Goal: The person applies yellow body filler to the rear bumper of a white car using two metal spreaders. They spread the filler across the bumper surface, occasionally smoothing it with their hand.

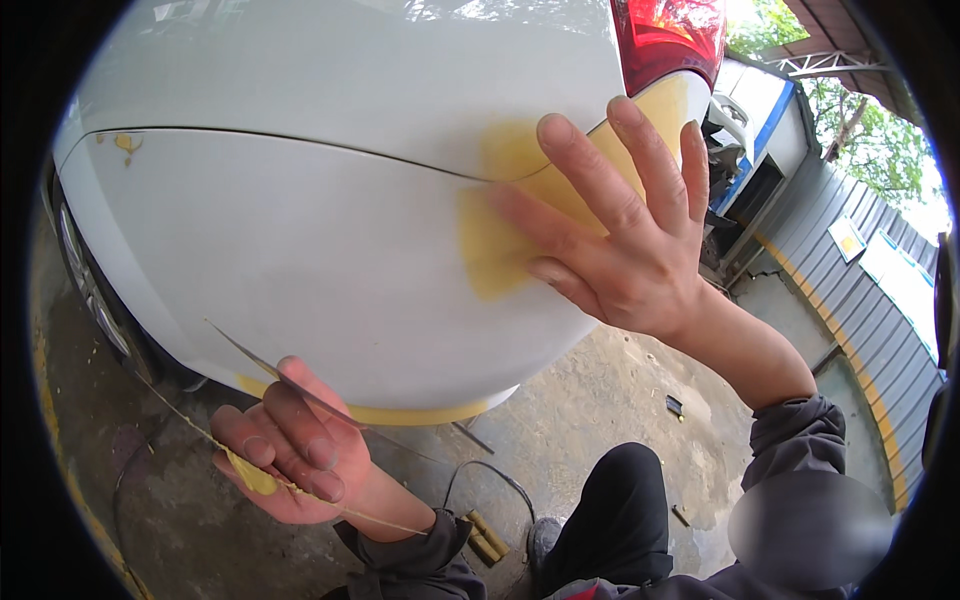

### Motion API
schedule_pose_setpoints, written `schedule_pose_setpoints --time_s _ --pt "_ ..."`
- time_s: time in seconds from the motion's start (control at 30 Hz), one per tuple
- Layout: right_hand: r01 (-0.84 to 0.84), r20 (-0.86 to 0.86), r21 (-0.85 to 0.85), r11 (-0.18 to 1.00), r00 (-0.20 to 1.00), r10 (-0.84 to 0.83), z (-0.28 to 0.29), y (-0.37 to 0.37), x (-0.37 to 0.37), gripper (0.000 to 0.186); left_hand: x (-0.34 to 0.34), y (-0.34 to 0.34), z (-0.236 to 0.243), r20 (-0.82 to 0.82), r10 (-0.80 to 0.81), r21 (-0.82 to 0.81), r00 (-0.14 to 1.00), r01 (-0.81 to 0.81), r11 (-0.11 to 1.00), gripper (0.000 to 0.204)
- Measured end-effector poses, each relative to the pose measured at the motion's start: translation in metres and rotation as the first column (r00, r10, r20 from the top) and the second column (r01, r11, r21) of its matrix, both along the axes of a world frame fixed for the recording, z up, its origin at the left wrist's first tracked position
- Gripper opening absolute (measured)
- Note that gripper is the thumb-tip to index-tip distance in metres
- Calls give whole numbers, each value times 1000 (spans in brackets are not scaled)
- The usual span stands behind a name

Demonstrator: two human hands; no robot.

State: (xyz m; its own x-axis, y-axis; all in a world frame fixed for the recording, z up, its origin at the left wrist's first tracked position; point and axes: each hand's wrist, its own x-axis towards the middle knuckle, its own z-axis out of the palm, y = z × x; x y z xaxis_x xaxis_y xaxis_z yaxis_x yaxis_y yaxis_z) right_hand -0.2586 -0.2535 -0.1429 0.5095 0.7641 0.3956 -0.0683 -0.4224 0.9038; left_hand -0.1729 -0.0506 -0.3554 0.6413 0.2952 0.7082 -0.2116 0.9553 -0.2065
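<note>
The white rear bodywork of a car (300, 230) fills much of the view, with a dark seam across it. Yellow filler (485, 260) covers its right part below the red tail lamp (665, 40). My right hand (625, 230) is spread over this patch, its index finger blurred and apparently on the surface. At lower left my left hand (290, 450) grips thin putty spreader blades (320, 405), seen nearly edge-on, with a yellow lump of putty (250, 478) on the lower one. Smaller yellow marks show at the panel's upper left and along its bottom edge.
My bent leg (610, 515) is below the car on the stained concrete floor (560, 400). A dark hose (485, 465) and yellow-brown rolls (485, 540) lie beside it. A corrugated metal fence (860, 330) stands at the right, with trees and a roofed structure behind.
</note>
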Motion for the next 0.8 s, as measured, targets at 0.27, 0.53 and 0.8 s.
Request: schedule_pose_setpoints --time_s 0.27,0.53,0.8 --pt "-3 -16 -2 1000 1000 3 -2 2 4 41 1 2 1 16 22 10 1000 -23 1000 43" --pt "-212 -109 121 970 968 226 -9 24 6 40 -4 0 7 89 -110 28 990 108 994 33" --pt "311 -317 934 178 487 814 -29 0 -86 52 -64 -9 40 -356 -370 511 858 510 692 38"
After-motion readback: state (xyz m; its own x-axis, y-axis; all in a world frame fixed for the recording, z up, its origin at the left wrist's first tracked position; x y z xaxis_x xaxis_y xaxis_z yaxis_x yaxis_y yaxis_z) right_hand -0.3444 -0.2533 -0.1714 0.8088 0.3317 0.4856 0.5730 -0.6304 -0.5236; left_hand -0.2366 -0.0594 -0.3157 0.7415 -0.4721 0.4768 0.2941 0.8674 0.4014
